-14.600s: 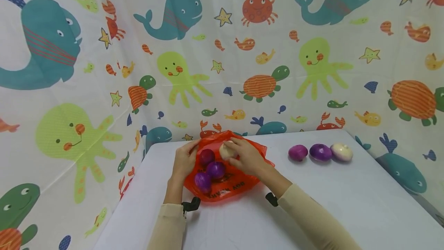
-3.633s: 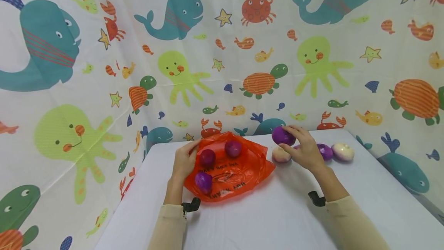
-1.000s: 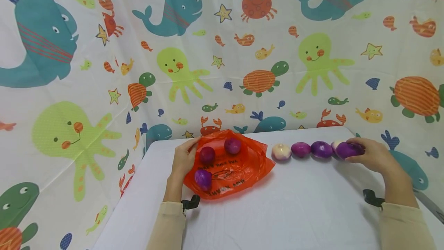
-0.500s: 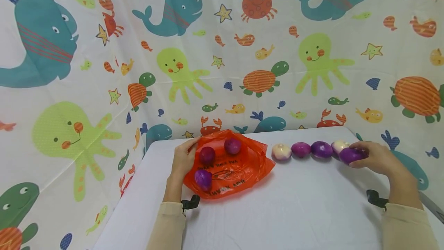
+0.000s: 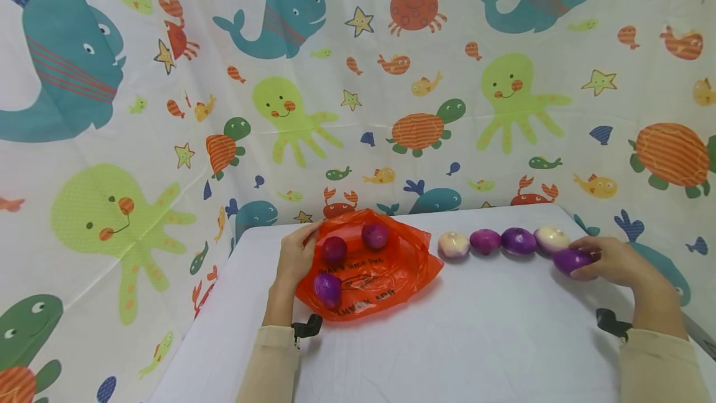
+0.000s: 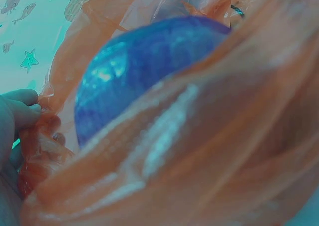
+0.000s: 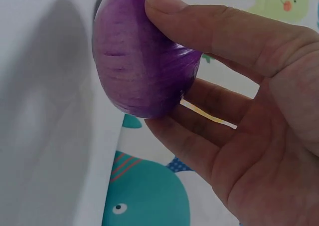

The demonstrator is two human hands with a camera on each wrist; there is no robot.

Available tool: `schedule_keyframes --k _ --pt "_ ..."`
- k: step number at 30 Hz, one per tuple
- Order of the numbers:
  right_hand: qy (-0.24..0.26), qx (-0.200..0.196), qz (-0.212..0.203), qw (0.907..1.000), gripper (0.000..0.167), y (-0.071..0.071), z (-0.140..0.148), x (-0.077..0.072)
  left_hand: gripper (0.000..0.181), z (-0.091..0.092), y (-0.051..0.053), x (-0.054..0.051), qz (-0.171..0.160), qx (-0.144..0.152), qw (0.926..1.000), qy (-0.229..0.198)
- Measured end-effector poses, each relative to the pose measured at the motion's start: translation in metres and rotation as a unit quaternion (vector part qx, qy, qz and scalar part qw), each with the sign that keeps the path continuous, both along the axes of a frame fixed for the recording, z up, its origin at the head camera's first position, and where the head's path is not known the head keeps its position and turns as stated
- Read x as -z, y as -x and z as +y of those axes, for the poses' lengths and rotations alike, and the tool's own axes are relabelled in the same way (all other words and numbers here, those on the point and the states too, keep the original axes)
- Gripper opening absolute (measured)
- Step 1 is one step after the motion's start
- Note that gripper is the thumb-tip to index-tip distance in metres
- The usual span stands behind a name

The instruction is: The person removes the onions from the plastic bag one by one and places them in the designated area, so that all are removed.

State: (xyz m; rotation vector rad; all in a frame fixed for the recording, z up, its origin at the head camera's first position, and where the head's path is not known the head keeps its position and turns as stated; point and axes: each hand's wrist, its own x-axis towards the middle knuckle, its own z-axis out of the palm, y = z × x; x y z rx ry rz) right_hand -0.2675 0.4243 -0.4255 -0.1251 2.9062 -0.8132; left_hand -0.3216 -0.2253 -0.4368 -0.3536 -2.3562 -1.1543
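Note:
My left hand [image 5: 296,257] pinches the left edge of an open red plastic bag [image 5: 391,272]. Three purple onions lie in the bag: one at the upper left [image 5: 334,250], another at the upper right [image 5: 375,236], a third near the front [image 5: 327,290]. In the left wrist view the fingers [image 6: 22,109] grip the crumpled bag rim beside an onion [image 6: 144,74]. At the far right, my right hand [image 5: 615,260] holds a purple onion [image 5: 572,261] between thumb and fingers, just in front of a whitish onion [image 5: 552,239]. The right wrist view shows this onion [image 7: 134,56] close up.
To the right of the bag, a row on the white table [image 5: 447,347] holds a whitish onion [image 5: 454,245], a magenta onion [image 5: 485,241] and a purple onion [image 5: 518,241], ending with the whitish one. A sea-animal curtain [image 5: 358,142] hangs behind and at the sides.
A whitish onion has gone from the bag to the row's left end. My right hand has carried a purple onion rightward, then slightly nearer and lower. My left hand stays on the bag.

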Motion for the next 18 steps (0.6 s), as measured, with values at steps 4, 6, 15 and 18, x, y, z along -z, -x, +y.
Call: schedule_keyframes --k 4,6,15,18 --pt "0.004 -0.002 -0.006 1.0 0.08 -0.001 0.001 0.002 0.036 0.0 0.0 0.0 0.0 -0.001 1.0 0.001" --pt "0.008 -0.004 -0.007 0.9999 0.08 0.0 0.001 0.004 0.036 0.0 0.0 0.0 -0.001 -0.002 1.0 0.0" --pt "0.014 0.004 -0.006 0.9999 0.08 0.005 0.007 0.013 0.035 0.0 0.001 0.0 -0.004 -0.003 1.0 -0.004" --pt "0.018 0.012 -0.01 0.9997 0.081 0.005 0.007 0.015 0.035 0.0 0.001 0.0 -0.005 -0.004 1.0 -0.004"
